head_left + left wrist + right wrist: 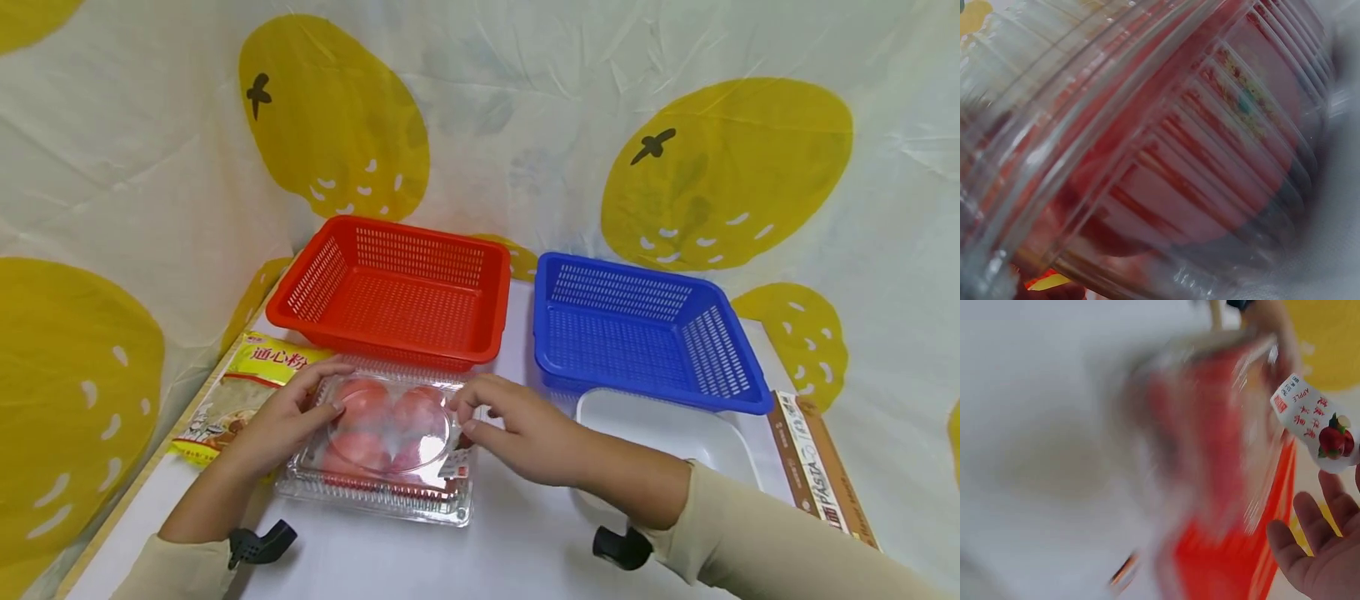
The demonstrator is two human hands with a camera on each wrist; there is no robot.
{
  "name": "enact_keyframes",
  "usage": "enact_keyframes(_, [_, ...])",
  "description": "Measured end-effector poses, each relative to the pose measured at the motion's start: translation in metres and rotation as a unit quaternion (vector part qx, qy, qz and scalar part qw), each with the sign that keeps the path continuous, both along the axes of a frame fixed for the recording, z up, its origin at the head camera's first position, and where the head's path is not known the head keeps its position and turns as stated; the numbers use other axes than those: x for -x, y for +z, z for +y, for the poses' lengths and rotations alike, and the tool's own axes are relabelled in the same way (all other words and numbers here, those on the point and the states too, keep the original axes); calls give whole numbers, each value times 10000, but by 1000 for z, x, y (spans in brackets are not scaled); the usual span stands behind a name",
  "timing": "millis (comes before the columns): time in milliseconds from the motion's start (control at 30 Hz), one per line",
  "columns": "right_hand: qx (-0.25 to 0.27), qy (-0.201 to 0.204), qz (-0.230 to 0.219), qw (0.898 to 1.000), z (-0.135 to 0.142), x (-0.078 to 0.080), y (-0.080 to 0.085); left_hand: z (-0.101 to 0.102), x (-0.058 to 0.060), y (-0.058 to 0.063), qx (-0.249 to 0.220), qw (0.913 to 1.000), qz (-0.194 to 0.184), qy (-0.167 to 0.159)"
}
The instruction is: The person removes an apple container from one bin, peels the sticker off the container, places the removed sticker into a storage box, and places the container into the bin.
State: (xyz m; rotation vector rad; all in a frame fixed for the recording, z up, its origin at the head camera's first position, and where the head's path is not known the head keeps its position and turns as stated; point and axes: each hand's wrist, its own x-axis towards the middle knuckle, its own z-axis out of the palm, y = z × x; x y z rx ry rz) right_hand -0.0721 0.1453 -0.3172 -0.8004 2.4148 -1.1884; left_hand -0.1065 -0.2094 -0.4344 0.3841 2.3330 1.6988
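Note:
A clear plastic fruit box (386, 502) with several red apples (360, 408) inside lies on the table, its lid down. The left hand (288, 421) holds the box at its left side, thumb on the lid and fingers at the far corner. At the right side of the lid is the right hand (528, 433), with thumb and index finger bent together. It pinches a white label (1313, 422) printed APPLE with a picture of red apples. The ribbed side of the box (1197, 156) fills the left wrist view.
Behind the box stands a red basket (412, 312), with a blue basket (622, 346) to its right. A white tray (667, 429) sits under the right forearm. Left is a yellow food packet (240, 383); far right, a pasta box (817, 467).

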Motion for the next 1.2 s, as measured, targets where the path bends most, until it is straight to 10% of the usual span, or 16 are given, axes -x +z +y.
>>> enact_keyframes(567, [-2,-1330,-1509,9796,179,3,-31,2,-3,2,0,10000,-9,44])
enact_keyframes(1200, [-486,-310,-2466,9674,216,30,-73,3,-1,0,-67,10000,8,50])
